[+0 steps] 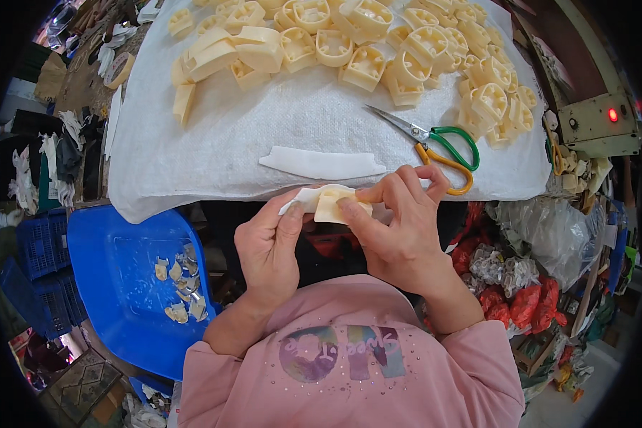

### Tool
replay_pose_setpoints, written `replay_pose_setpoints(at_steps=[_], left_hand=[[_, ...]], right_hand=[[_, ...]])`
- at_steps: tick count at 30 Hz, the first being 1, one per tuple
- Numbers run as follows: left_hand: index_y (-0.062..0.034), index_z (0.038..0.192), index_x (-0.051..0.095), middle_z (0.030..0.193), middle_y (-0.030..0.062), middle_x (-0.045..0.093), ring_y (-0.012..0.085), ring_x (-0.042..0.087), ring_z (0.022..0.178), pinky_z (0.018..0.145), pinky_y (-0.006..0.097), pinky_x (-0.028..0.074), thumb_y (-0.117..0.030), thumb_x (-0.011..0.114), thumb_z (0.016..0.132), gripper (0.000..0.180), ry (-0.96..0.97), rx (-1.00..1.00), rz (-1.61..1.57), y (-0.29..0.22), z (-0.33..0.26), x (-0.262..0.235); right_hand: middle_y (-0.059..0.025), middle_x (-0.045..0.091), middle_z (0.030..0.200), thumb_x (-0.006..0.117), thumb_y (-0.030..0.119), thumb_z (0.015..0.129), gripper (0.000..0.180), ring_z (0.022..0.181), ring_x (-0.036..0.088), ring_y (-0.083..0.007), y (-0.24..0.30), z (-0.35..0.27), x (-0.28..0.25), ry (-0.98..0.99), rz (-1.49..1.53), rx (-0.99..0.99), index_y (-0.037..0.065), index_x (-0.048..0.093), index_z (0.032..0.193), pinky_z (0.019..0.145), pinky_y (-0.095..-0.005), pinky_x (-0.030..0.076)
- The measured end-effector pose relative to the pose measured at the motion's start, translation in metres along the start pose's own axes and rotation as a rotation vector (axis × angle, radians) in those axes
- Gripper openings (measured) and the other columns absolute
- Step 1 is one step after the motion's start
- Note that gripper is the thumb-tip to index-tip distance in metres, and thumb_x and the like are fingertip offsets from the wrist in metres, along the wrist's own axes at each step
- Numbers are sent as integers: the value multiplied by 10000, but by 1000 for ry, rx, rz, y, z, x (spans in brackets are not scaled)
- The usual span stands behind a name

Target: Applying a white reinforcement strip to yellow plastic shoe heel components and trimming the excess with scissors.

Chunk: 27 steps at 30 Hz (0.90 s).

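My left hand pinches a white strip between thumb and fingers, just past the near edge of the cloth-covered table. One end of that strip lies against a cream plastic shoe heel. My right hand grips the heel, its thumb on the near face and the index finger at the top. The fingers behind the heel are partly hidden. Beyond my hands a second white strip lies flat on the cloth. Scissors with one green and one orange handle rest to its right, blades slightly apart.
Many cream heels are heaped across the far side of the white cloth. At lower left a blue plastic bin holds several covered pieces. A control box with a red light is at right, above plastic bags.
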State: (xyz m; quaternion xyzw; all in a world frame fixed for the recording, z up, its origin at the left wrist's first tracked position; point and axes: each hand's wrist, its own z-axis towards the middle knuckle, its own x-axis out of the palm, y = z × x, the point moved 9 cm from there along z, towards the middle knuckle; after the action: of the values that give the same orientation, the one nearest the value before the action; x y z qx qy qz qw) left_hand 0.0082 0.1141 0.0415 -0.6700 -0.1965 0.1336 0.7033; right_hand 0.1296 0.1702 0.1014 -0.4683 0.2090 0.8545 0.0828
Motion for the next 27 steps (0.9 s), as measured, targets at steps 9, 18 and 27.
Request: replay_pose_setpoints(at_steps=[9,18,27], left_hand=[[100,1131,561,1069,172,616,209,605,982,885,327,499,-141,454,960,314,79,-160,-24,23,-8,13],[64,1218,515,982,158,645,187,626,857,744,283,514,-138,468,951,338,146,54,400,6,-8,28],[78,1337,363,1267,170,492,224,511,1119,931,333,414,-382,391,960,596,265,-135,-45,24,-2,18]], right_hand=[[-69,409,727,633,54,655,293,753,470,-229,-3,-7,18,233,31,72,146,568,926,735,-421,255],[-79,405,710,634,73,665,255,688,475,-231,-3,-15,23,193,-11,37,120,533,894,708,-411,267],[-23,484,800,693,56,611,394,774,475,-203,-26,-25,19,26,314,36,144,606,986,752,-410,262]])
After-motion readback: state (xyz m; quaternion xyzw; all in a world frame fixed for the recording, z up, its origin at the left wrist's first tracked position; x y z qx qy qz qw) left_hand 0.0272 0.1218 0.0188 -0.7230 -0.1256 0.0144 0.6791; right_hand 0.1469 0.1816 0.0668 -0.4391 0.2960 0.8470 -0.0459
